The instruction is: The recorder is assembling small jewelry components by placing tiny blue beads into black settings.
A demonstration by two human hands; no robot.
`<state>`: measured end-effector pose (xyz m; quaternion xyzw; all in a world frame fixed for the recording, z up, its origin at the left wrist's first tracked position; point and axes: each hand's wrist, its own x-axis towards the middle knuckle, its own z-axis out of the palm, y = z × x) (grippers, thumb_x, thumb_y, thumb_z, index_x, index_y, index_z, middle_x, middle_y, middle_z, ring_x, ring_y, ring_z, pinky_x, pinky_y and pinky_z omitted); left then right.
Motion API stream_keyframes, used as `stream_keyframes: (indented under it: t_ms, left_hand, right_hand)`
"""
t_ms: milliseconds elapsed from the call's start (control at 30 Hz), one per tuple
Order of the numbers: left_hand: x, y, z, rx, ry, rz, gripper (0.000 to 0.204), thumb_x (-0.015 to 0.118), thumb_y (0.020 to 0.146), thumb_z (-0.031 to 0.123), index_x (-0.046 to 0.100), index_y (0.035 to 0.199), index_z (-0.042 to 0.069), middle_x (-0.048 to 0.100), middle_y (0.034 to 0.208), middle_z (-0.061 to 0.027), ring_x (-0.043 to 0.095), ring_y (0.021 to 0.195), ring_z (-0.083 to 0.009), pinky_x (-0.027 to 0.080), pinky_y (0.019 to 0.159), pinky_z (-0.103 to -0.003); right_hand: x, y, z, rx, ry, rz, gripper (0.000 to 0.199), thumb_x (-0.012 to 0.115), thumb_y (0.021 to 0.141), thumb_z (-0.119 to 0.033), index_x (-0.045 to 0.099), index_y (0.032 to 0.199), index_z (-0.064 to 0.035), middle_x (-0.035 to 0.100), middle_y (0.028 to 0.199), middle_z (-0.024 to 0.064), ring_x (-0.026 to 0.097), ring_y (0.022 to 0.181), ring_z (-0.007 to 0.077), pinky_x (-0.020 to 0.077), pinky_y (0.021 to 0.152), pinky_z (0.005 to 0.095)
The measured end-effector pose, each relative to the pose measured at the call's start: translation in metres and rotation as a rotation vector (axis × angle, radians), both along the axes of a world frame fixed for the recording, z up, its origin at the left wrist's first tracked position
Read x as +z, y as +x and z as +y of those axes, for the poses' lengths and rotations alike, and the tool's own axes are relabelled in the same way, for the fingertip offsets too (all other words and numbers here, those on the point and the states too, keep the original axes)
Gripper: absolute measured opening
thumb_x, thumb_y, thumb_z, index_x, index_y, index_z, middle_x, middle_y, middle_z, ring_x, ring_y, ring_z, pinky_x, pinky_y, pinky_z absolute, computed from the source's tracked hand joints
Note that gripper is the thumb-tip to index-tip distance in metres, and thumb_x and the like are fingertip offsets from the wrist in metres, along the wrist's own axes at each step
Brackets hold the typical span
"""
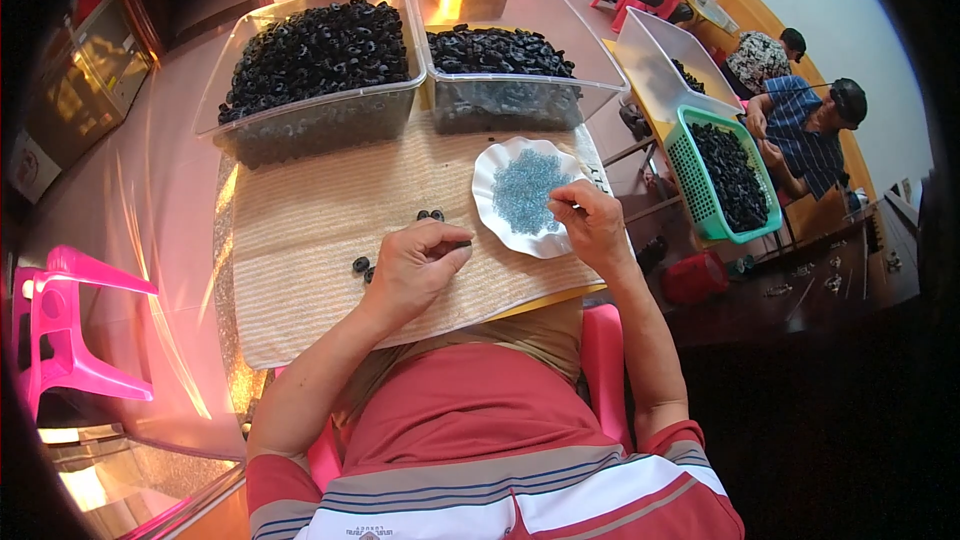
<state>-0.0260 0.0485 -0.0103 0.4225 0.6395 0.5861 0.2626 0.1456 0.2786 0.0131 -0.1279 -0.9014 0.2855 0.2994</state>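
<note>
My left hand (pixel 412 268) is closed in a pinch above the cloth, with a small black ring-shaped part (pixel 458 245) partly showing at its fingertips. Beside it, several more black ring parts (pixel 361 265) lie on the cloth, some partly covered by the hand. My right hand (pixel 597 227) hovers at the right side of a white wavy-rimmed plate (pixel 487 195), thumb and fingers pressed together. Whatever those fingers hold, if anything, is too small to make out. Heaped on the plate are many tiny clear-blue beads (pixel 530 185).
Two clear bins (pixel 330 100) of black rings stand at the table's far side. A striped cloth (pixel 300 230) covers the table. At right are a green basket (pixel 710 215) of black parts and seated people (pixel 800 120). A pink stool (pixel 75 330) is on the left.
</note>
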Motion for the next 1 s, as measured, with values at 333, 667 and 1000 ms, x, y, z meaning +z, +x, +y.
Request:
stream_keyframes:
  t_ms: [333, 667, 1000]
  left_hand:
    - [-0.002, 0.005, 0.003, 0.004, 0.038, -0.021, 0.018, 0.073, 0.089, 0.005, 0.073, 0.106, -0.002, 0.070, 0.090, -0.0073, 0.066, 0.081, -0.0122, 0.052, 0.073, -0.026]
    - [0.007, 0.006, 0.025, 0.038, -0.045, -0.128, 0.017, 0.075, 0.091, 0.008, 0.074, 0.105, -0.002, 0.073, 0.094, -0.0022, 0.064, 0.082, -0.0067, 0.052, 0.072, -0.022]
    - [0.003, 0.008, 0.064, -0.153, 0.110, -0.419, 0.021, 0.077, 0.091, 0.009, 0.073, 0.108, -0.002, 0.073, 0.092, -0.0054, 0.066, 0.079, -0.0103, 0.054, 0.071, -0.026]
  right_hand:
    - [0.002, -0.001, -0.002, -0.040, 0.088, 0.038, 0.012, 0.071, 0.083, 0.006, 0.069, 0.094, 0.0005, 0.068, 0.089, 0.0147, 0.069, 0.080, 0.0324, 0.0541, 0.069, 0.0384]
    - [0.002, -0.001, -0.012, 0.049, -0.493, 0.044, 0.011, 0.073, 0.091, 0.000, 0.070, 0.101, 0.0038, 0.068, 0.087, 0.0052, 0.067, 0.074, 0.0114, 0.0552, 0.065, 0.0252]
    - [0.007, -0.003, -0.030, 0.138, -0.904, 0.109, 0.015, 0.071, 0.094, -0.003, 0.069, 0.106, 0.0053, 0.070, 0.087, 0.0075, 0.072, 0.076, 0.0153, 0.0629, 0.071, 0.0295]
